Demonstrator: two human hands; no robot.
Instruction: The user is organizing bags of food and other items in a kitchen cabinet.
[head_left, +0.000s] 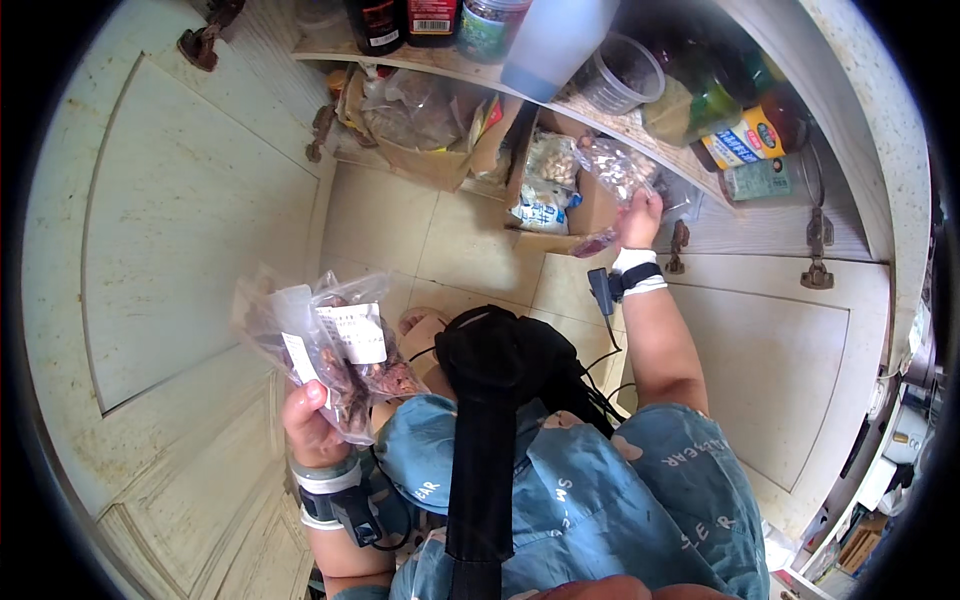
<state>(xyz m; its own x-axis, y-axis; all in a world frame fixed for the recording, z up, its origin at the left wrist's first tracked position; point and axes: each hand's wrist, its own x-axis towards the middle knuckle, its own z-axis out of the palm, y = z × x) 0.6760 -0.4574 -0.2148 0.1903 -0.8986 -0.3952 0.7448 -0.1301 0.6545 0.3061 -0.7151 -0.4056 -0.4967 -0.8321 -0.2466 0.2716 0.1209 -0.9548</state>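
Observation:
My left hand (313, 429) grips two clear plastic bags (352, 375) of dark, reddish-brown dried food, held upright over the left side of my lap. White labels with print are stuck on them. At the right end of the lower cupboard shelf, my right hand (641, 217) has its fingers closed on a clear plastic bag (619, 169) with pale pieces inside. That bag is partly over an open cardboard box (592, 214). Inside the box are a bag of pale nut-like pieces (559, 166) and a blue-and-white printed packet (541, 214). A dark red packet (596, 242) hangs below my right hand.
A second cardboard box (431, 169) with plastic bags stands left on the lower shelf. The upper shelf (480, 69) bears bottles, a jar and a clear plastic tub (622, 75). Open cupboard doors flank me, left (187, 225) and right (757, 367).

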